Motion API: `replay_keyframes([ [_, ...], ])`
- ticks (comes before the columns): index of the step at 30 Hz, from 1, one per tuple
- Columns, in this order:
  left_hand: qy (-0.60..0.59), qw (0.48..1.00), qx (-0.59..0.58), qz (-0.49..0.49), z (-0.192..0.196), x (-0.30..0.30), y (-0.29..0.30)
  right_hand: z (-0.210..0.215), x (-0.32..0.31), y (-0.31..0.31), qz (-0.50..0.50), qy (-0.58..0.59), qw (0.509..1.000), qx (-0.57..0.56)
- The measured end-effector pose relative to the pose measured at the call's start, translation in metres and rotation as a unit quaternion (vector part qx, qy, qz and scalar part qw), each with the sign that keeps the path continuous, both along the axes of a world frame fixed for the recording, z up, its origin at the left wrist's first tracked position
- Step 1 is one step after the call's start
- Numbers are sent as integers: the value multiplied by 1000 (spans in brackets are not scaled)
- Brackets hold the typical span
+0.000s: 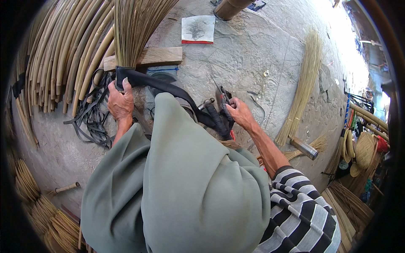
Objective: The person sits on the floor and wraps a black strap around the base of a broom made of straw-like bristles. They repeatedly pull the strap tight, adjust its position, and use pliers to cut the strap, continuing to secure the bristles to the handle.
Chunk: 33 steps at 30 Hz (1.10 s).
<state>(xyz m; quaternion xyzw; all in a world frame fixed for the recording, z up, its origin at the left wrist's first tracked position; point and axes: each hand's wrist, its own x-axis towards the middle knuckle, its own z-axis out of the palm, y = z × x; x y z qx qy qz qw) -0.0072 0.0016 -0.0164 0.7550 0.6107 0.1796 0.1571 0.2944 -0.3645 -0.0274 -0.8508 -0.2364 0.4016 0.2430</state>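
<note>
At the far left of the middle, my left hand (120,103) is closed round the bound base of a bundle of thin stiff stalks (133,31). A wide black strip (162,84) wraps this base and runs right, towards my lap. My right hand (239,113) is closed on a dark tool (222,97) with a thin pointed end; its exact kind is unclear. Beside it lies a black-wrapped handle (216,119) close to a small metal piece. Grey-green cloth hides much of what lies in front of my body.
Long bamboo poles (63,55) fill the upper left, above a tangle of black strips (90,116). A wooden block (160,56) lies behind my left hand. To the right are a long stalk bundle (301,80) and a metal cylinder (303,147). A white square (197,29) lies farther off.
</note>
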Motion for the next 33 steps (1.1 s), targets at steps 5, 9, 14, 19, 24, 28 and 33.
replay_keyframes([
  [5, 3, 1000, -6, 1, -1, -1, 0, -4, 1, 0, -18, 0, 999, 28],
  [9, -2, 1000, -9, -1, 0, 0, 1, -4, 4, 2, -12, 6, 1000, 8],
  [14, 1, 1000, -16, -1, 4, 2, -1, 6, 5, 11, -10, -16, 1000, -4],
  [19, -3, 1000, -19, -1, 9, 3, -3, 18, 17, 51, -10, -30, 999, 34],
  [24, 7, 1000, -15, 1, 11, 5, -3, 16, 50, 121, 11, -88, 992, 86],
  [28, 4, 1000, -23, 5, 12, 4, -2, 6, 72, 162, -16, -15, 998, 51],
  [33, 16, 999, -26, 18, 12, 4, -2, 5, 81, 166, -23, 22, 999, 26],
])
